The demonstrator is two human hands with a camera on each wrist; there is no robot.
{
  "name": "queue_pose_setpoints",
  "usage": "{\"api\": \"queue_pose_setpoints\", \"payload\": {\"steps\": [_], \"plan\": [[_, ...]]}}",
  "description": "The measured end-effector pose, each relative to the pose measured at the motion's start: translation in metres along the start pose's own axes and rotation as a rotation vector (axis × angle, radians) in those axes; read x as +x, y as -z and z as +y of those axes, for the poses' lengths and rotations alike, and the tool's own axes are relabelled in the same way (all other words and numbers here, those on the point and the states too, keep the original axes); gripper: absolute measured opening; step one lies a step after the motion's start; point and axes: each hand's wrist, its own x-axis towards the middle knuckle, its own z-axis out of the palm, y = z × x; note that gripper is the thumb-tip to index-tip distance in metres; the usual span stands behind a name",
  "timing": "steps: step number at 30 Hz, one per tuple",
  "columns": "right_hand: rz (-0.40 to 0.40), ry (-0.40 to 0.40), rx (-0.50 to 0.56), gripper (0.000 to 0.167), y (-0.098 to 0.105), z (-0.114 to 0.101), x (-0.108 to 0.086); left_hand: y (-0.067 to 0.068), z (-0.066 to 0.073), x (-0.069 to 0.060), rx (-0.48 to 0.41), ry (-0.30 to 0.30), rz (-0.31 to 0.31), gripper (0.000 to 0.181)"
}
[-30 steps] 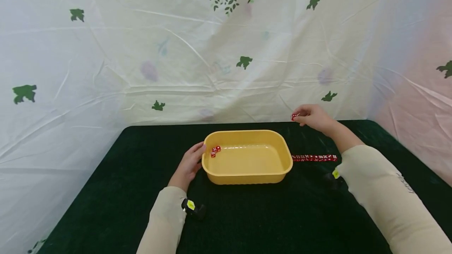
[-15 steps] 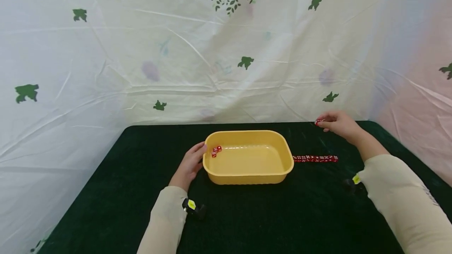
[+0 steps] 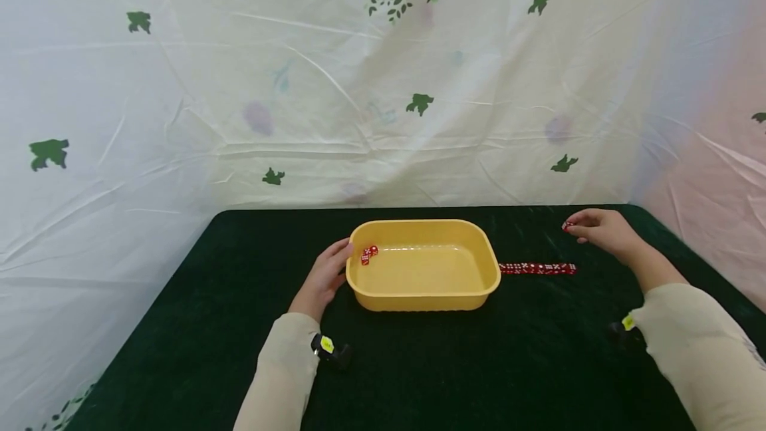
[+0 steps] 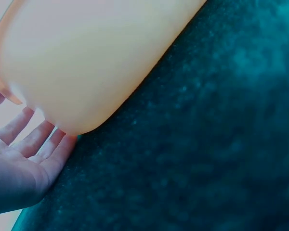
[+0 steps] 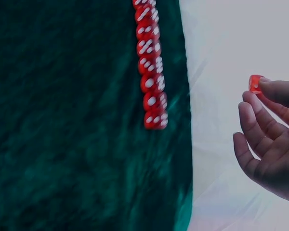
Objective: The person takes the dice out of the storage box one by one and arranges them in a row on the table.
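Note:
My left hand (image 3: 323,278) holds the left end of a yellow plastic basin (image 3: 425,296). In the left wrist view, several fingers (image 4: 36,138) lie against the basin's pale outer wall (image 4: 82,82), with one digit up by the rim. Two red dice (image 3: 369,255) sit inside the basin near its left wall. Between thumb and fingertip, my right hand (image 3: 607,230) pinches a single red die (image 5: 255,84), raised at the back right; its other fingers are spread loosely. A straight row of red dice (image 3: 538,269) with white pips runs rightward from the basin's right side.
Dark green cloth (image 3: 479,364) covers the table. A white curtain (image 3: 335,85) with leaf patterns hangs behind the back edge and along the sides. The right hand is beyond the row, near the table's back right corner.
The right hand has moved right and slightly nearer, carrying the die from behind the basin's right end past the row's far end. The left hand and basin have stayed put.

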Motion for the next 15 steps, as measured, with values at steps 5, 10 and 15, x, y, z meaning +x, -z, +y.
{"api": "queue_pose_setpoints", "payload": {"steps": [5,10,15], "plan": [[-0.009,-0.029,0.021,0.039,-0.002,0.017,-0.006,-0.001,-0.001,0.001,-0.007,0.008,0.002,0.043],[-0.009,-0.041,0.040,0.040,-0.005,0.030,-0.011,-0.001,-0.002,0.002,-0.012,0.009,-0.001,0.045],[-0.004,-0.057,0.051,0.040,-0.010,0.039,-0.015,-0.001,-0.001,0.001,0.002,0.009,0.011,0.043]]}}
